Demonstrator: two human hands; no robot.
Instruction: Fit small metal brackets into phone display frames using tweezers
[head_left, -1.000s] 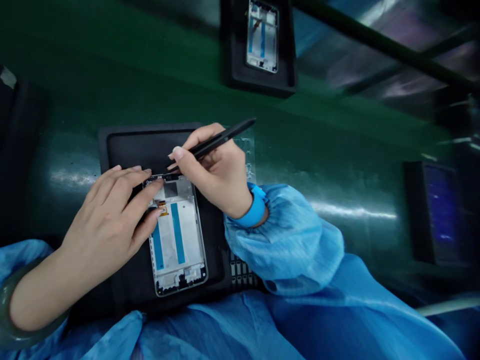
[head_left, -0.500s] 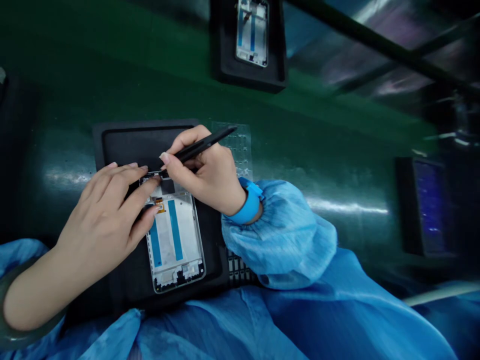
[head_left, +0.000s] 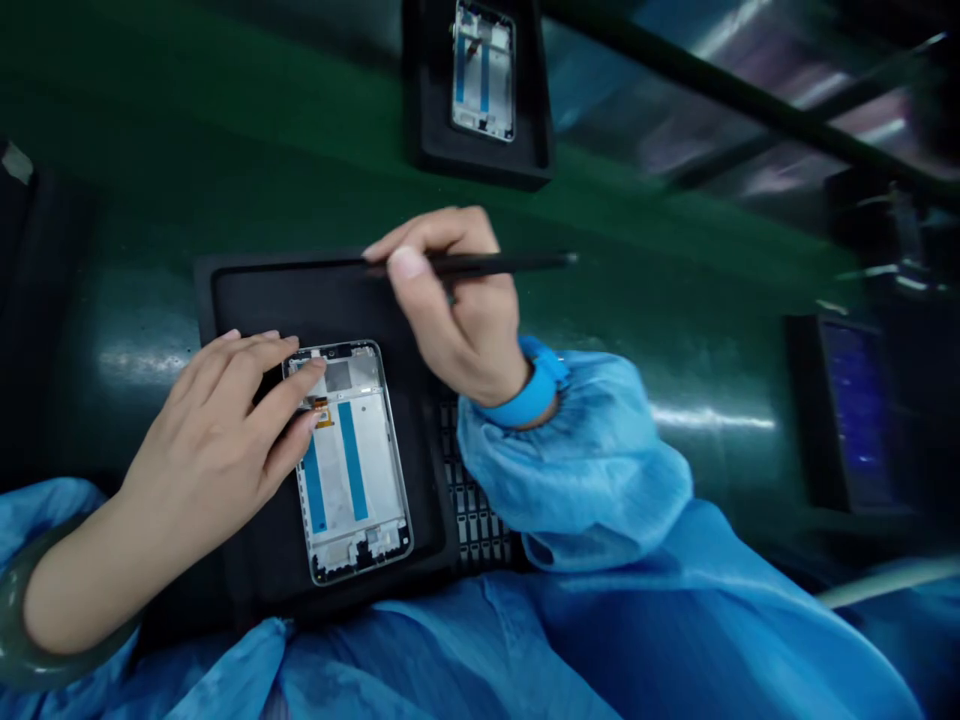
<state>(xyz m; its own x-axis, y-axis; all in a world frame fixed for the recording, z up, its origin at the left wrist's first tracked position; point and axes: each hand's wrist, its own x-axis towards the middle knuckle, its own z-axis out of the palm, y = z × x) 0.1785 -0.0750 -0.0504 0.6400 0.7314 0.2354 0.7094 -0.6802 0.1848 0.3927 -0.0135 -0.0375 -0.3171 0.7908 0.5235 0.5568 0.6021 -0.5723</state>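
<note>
A silver phone mid-frame [head_left: 382, 440] with blue strips and a small orange flex cable [head_left: 323, 415] lies in a black tray [head_left: 247, 283]. Across its upper left corner my left hand [head_left: 214, 430] rests open, fingers stretched out. The index finger and thumb touch the frame near the flex cable; the other fingertips lie at its upper left edge. Above and right of the frame, apart from it, my right hand [head_left: 465, 310] is closed around a slim black pen-shaped tool [head_left: 517, 262]. That tool points left, its working tip blurred and hidden by the fingers.
Another black tray [head_left: 480, 165] with a similar phone frame [head_left: 484, 75] stands at the back on the green bench [head_left: 300, 170]. A sheet of small dark parts [head_left: 480, 525] lies under my right sleeve. At far right is a dark box with a blue-violet surface [head_left: 859, 400].
My right hand has lifted away from the top of the phone frame, up and to the right, with the black tool now nearly level. My left hand stays on the frame.
</note>
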